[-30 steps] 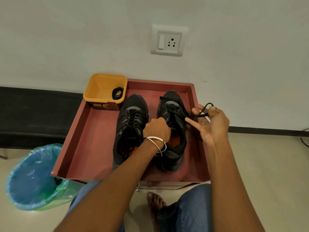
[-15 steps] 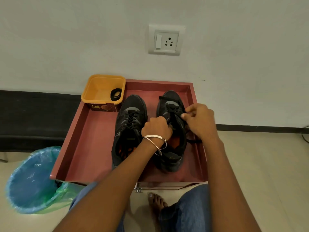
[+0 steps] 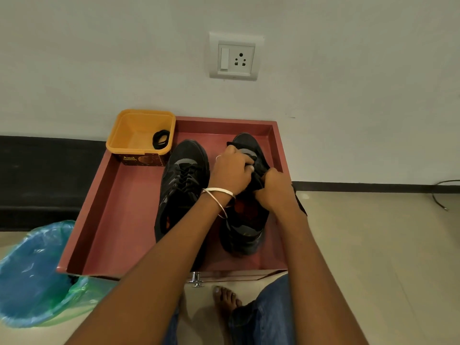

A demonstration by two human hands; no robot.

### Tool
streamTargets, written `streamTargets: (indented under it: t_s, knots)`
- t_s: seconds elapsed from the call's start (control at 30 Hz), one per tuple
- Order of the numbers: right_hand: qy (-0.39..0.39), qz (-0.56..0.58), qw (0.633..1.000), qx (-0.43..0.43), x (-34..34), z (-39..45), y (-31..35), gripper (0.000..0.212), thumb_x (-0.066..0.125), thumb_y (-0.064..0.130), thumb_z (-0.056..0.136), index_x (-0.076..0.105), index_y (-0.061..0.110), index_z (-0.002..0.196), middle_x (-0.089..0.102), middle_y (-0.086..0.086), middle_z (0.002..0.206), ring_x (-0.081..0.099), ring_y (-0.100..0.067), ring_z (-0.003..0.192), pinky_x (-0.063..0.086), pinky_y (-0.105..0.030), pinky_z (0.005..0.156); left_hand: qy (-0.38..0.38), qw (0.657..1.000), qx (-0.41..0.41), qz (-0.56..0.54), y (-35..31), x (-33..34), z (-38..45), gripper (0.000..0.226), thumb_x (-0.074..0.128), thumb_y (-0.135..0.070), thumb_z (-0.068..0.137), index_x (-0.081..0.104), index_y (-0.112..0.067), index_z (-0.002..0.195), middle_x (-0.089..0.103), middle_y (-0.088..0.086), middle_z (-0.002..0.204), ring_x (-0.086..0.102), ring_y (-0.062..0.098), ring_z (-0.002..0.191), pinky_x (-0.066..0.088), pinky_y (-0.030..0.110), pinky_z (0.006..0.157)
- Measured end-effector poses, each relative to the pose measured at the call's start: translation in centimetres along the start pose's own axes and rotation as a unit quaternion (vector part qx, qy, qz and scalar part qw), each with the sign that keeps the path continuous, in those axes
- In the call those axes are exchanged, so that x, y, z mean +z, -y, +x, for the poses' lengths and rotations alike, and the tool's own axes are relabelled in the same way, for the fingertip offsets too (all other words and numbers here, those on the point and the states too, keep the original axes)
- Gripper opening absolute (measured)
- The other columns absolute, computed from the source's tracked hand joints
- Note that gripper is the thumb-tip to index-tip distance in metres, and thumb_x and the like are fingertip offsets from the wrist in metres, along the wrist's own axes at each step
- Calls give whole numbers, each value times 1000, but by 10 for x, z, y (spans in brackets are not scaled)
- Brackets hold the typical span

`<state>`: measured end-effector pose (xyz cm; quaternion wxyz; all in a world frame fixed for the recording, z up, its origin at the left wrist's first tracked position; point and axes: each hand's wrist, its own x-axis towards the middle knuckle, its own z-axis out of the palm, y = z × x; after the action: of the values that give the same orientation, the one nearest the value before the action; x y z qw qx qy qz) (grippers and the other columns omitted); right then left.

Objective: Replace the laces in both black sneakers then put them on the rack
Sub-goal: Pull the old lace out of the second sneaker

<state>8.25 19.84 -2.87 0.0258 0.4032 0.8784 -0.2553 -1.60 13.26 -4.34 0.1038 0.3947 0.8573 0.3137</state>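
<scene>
Two black sneakers stand side by side, toes toward the wall, in a reddish-brown tray. The left sneaker is laced. Both my hands work over the middle of the right sneaker. My left hand, with bangles on the wrist, curls its fingers on the lace and tongue area. My right hand grips the black lace at the shoe's right side. A strip of black lace hangs past the tray's right rim. The eyelets are hidden under my hands.
A yellow tub with a coiled black lace sits in the tray's far left corner. A bin lined with a blue bag stands on the floor at the left. My bare foot and knees are below the tray. A wall socket is above.
My right hand came in from the right, where it held a loop of lace up, and now grips down at the right sneaker. My left hand shifted forward and right onto that shoe.
</scene>
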Motion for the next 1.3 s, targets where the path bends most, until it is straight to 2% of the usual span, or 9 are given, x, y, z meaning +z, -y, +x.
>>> streamTargets:
  t_s: [0.23, 0.37, 0.63, 0.7, 0.87, 1.0, 1.1, 1.2, 1.3]
  knots:
    - [18, 40, 998, 51, 4, -4, -1, 46, 60, 13, 86, 37, 0, 124, 53, -21, 120, 56, -36, 107, 44, -33, 74, -39, 993, -90, -62, 4, -1, 8, 21, 52, -14, 94, 68, -3, 86, 62, 9, 91, 58, 23, 83, 47, 34, 77]
    - [27, 35, 997, 57, 2, -6, 1, 49, 58, 15, 89, 35, 0, 130, 53, -20, 123, 56, -35, 107, 38, -28, 69, -16, 814, -361, -454, 5, -14, 15, 35, 42, -22, 100, 56, -14, 69, 57, 0, 70, 54, 14, 64, 41, 30, 57]
    - [29, 48, 996, 73, 10, 0, 2, 49, 58, 15, 90, 37, -2, 131, 53, -20, 122, 57, -30, 95, 42, -27, 67, -70, 621, -297, -722, 6, -47, 8, 29, 49, -34, 96, 58, -19, 73, 63, -10, 63, 59, 10, 70, 41, 31, 71]
    - [34, 48, 996, 69, 11, 2, 3, 45, 58, 15, 90, 41, -2, 128, 52, -20, 121, 56, -27, 89, 45, -26, 64, -99, 662, -266, -694, 5, -52, 6, 20, 56, -28, 93, 58, -18, 76, 63, -7, 64, 60, 11, 65, 44, 28, 65]
    - [45, 35, 997, 61, 11, 2, 2, 50, 56, 15, 90, 37, 2, 134, 43, -24, 132, 53, -37, 110, 48, -39, 89, 14, 971, -36, -237, 12, -32, 4, 36, 76, -43, 75, 69, -27, 106, 63, -9, 103, 58, 6, 94, 48, 31, 92]
    - [40, 43, 997, 47, 11, 1, 1, 42, 53, 15, 91, 42, 3, 129, 49, -21, 126, 55, -34, 105, 45, -34, 78, 76, 993, 16, 87, 1, -22, -2, 31, 71, -52, 75, 70, -38, 103, 54, -11, 118, 38, 21, 120, 28, 51, 101]
    - [48, 40, 997, 56, 11, 2, 1, 36, 55, 16, 90, 47, 1, 121, 50, -23, 123, 55, -33, 96, 44, -33, 74, -14, 999, -6, -50, 1, -26, 0, 13, 64, -37, 86, 71, -26, 86, 63, -11, 95, 51, 13, 101, 36, 42, 94]
    - [50, 36, 996, 62, 10, 2, 1, 33, 56, 17, 90, 49, 0, 118, 52, -22, 122, 49, -28, 85, 40, -31, 71, -102, 856, -144, -485, -3, -43, 4, 16, 56, -19, 95, 62, -16, 80, 68, -2, 71, 61, 7, 66, 49, 27, 69]
    - [54, 40, 996, 65, 12, 4, 1, 35, 55, 19, 90, 49, 0, 119, 52, -22, 123, 54, -31, 92, 42, -31, 73, -221, 689, -245, -645, 9, -63, 12, 11, 53, -12, 94, 56, -16, 84, 65, -2, 63, 60, 13, 56, 45, 28, 57]
